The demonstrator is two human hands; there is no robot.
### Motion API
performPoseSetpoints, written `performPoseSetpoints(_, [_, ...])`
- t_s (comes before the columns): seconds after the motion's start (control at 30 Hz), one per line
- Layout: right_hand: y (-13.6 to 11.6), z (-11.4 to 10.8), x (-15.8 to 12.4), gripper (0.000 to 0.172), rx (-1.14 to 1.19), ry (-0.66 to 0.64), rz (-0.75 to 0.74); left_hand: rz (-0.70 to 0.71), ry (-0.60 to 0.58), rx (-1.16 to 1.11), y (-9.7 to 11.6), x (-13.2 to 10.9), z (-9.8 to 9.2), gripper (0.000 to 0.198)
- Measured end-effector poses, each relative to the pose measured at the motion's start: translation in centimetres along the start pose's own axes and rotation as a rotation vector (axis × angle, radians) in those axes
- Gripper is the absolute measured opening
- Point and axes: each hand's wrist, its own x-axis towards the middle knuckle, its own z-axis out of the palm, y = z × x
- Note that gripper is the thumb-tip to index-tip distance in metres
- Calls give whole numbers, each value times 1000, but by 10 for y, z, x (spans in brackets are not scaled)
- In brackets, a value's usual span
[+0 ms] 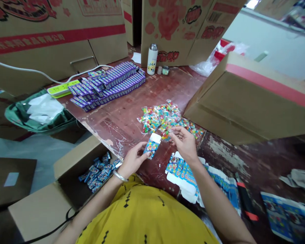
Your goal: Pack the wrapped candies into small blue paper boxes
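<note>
In my left hand (135,157) is a small blue candy box (152,146), tilted, with its white top flap standing open. My right hand (185,141) is just right of the box, thumb and fingers pinched on the edge of a clear candy packet (165,136). Behind that hand lies a heap of clear packets of colourful candy (160,117). Flat, unfolded blue cartons (183,173) lie in a stack below my right wrist, partly hidden by the forearm. What the candy box has inside cannot be seen.
Purple boxes (109,84) stand in rows at the back left, beside a green power strip (63,88). An open carton (73,179) at lower left holds filled blue boxes (99,174). A white flask (151,59), a large carton (254,98) and a box cutter (246,198) are around the table.
</note>
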Motion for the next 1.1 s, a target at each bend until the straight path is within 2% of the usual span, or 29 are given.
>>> performPoseSetpoints(0.13, [-20,12,-5,16,-87,10,-99,41,-47,-49,9,-2,9,34])
performPoseSetpoints(0.3, [-25,22,-8,12,-292,-16,-242,47,-61,-178,10,-3,15,28])
performPoseSetpoints(0.47, [-28,28,-8,15,-173,96,-242,5,-44,-272,11,-2,24,22])
performPoseSetpoints(0.57, [-28,29,-8,15,-161,85,-218,37,-40,-275,13,0,26,22])
performPoseSetpoints(0.7, [-24,25,-7,13,-280,-1,-236,22,-16,-290,13,-2,26,23])
performPoseSetpoints(0.8, [-22,20,-6,11,-392,-89,-293,-10,-11,-331,11,-6,28,25])
performPoseSetpoints(0.93, [-23,15,-4,16,-446,-125,-399,-8,-5,-386,9,-7,28,26])
performPoseSetpoints(1.0, [-26,12,-5,20,-407,-247,-424,4,-12,-402,10,-7,27,25])
performPoseSetpoints(1.1, [-29,6,-8,29,-286,-404,-365,52,2,-388,15,-8,24,28])
